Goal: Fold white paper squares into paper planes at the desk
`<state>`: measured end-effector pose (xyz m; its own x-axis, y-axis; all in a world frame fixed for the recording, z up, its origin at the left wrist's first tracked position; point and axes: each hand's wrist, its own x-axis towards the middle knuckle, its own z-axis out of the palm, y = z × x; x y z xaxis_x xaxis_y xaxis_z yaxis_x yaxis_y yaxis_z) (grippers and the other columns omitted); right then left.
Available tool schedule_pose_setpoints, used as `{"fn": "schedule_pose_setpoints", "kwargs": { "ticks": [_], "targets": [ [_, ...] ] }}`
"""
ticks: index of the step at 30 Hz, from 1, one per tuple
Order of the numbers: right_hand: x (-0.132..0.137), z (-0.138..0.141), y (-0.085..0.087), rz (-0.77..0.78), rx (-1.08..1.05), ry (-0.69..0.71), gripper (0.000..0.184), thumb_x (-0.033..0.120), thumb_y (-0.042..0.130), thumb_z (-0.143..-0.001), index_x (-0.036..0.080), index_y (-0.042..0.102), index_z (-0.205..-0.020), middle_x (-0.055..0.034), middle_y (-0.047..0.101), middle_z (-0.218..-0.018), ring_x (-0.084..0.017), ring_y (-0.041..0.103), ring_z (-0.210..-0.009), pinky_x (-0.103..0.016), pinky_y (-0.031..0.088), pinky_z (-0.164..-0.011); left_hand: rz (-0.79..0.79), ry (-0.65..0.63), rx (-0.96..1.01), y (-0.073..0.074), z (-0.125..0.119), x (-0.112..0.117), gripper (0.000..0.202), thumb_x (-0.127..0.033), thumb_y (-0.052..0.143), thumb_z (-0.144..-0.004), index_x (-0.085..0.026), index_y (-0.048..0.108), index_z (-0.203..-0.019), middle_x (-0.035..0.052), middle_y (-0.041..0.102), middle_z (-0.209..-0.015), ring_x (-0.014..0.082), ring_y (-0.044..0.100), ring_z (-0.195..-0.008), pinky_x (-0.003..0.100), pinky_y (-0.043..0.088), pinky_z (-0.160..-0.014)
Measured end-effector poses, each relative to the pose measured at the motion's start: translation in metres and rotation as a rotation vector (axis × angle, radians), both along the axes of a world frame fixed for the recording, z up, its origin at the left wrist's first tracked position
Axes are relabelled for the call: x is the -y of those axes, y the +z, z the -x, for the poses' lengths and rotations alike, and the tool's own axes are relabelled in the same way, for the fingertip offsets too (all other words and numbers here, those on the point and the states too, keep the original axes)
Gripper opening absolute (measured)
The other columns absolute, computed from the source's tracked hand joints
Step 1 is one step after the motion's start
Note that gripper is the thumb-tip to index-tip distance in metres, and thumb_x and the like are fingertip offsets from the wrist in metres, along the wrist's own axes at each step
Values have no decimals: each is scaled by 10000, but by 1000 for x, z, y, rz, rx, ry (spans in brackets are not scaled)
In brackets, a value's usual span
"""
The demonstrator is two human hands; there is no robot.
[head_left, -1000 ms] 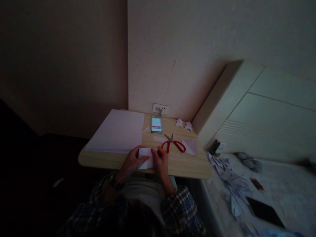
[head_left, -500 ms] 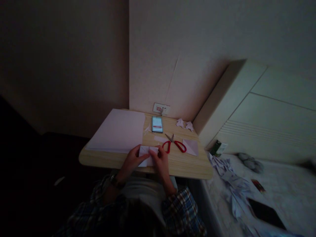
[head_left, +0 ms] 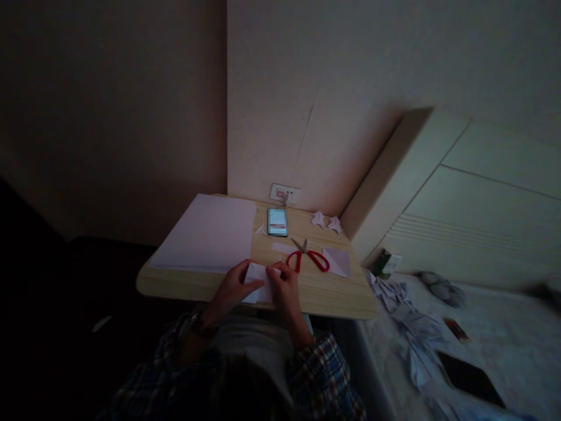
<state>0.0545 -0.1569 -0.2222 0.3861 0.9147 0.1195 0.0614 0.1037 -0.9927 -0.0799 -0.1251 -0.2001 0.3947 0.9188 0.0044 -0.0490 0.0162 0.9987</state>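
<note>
A small folded white paper point(head_left: 260, 282) lies at the near edge of a light wooden table point(head_left: 333, 295). My left hand point(head_left: 232, 287) pinches its left side, fingers curled over the top corner. My right hand point(head_left: 286, 289) grips its right side, thumb and fingers pressed on the upper edge. Red-handled scissors point(head_left: 309, 256) lie just right of my right hand. Beyond them rests a folded white square point(head_left: 337, 260).
A stack of white sheets point(head_left: 208, 233) covers the table's left half. A phone point(head_left: 277, 221) and two small folded figures point(head_left: 326, 221) lie near the wall socket point(head_left: 284, 192). A bed on the right holds crumpled paper point(head_left: 407, 327) and a dark tablet point(head_left: 471, 379).
My fingers shifted slightly on the folded paper, and its top edge now looks more creased. The camera moved a little. Nothing else on the table has moved.
</note>
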Motion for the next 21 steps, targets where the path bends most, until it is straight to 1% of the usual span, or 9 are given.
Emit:
{"fn": "schedule_pose_setpoints", "kwargs": {
  "ticks": [5,8,10,12,16,18,21],
  "targets": [
    [0,-1,-1,-16,3,45,152,325,657,-684,182,630,-726,37,541,-622,-120,456,-593,-226,360,-550,-34,30,-64,-6,-1,-3,300,-298,724,-568,-171,581,-798,-12,648,-711,189,620,-699,274,500,-630],
    [0,-1,-2,-22,6,30,162,337,637,-699,178,618,-673,28,549,-619,-127,469,-608,-232,362,-563,-28,17,-58,-9,-2,-4,307,-299,723,-562,-173,591,-808,-2,664,-739,194,626,-716,276,501,-637],
    [-1,-1,-2,-43,-11,-3,225,371,595,-733,176,589,-619,23,535,-607,-126,463,-606,-235,356,-562,-13,5,-45,-8,-2,-4,323,-292,731,-545,-170,599,-814,14,682,-766,204,633,-736,280,503,-645],
    [-1,0,0,-62,-47,-19,254,399,571,-752,178,575,-627,23,529,-614,-125,462,-608,-234,358,-562,10,13,-38,-5,-2,-3,326,-294,738,-537,-168,604,-805,20,691,-761,208,637,-735,282,504,-643],
    [0,1,4,-33,-116,29,225,406,625,-701,186,583,-725,29,549,-649,-124,476,-612,-229,368,-555,55,81,-2,0,-1,0,315,-331,732,-550,-167,601,-785,7,689,-717,196,633,-688,275,504,-616],
    [0,2,4,-11,-142,54,235,406,646,-674,188,565,-713,35,541,-633,-119,465,-590,-228,362,-540,70,99,24,1,-1,0,312,-338,733,-553,-166,601,-777,0,688,-708,189,631,-675,273,505,-611],
    [0,1,1,-20,-152,27,259,418,644,-684,194,516,-668,45,504,-607,-108,430,-568,-225,342,-524,86,97,29,0,-2,-1,317,-340,744,-534,-170,604,-762,6,696,-704,201,639,-686,279,509,-606]
  ]
}}
